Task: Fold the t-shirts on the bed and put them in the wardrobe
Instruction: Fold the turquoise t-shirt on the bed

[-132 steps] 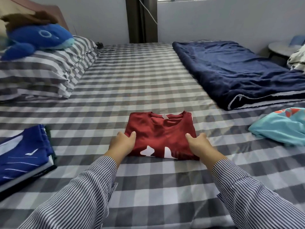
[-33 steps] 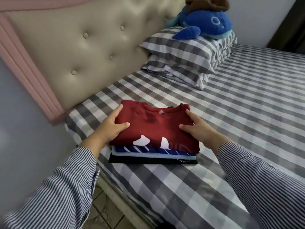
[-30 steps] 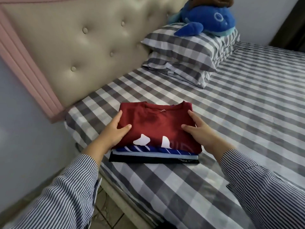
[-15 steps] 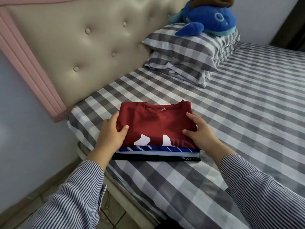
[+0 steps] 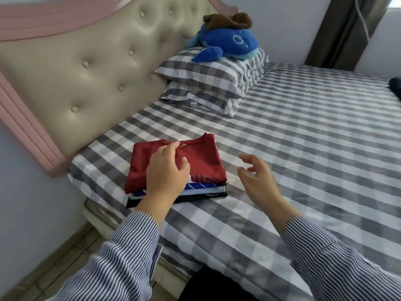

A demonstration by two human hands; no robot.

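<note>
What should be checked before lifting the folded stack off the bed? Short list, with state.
1. Red t-shirt folded and on top of the stack: ok.
2. Stack edges aligned: not ok, lower layers stick out at the front.
3. Left hand on the stack: ok, resting flat on the red shirt.
4. Right hand on the stack: not ok, open above the bed, clear of the stack.
5. Grip under the bottom layer: not ok, neither hand is under it.
6. Wardrobe path: cannot tell, not in view.

Soft, even daylight from window (image 5: 393, 9) at upper right. Sheen on tufted headboard (image 5: 91, 68). Faint shadows under hands. Wide-angle bending at edges; slight softness throughout, no hard glare.
</note>
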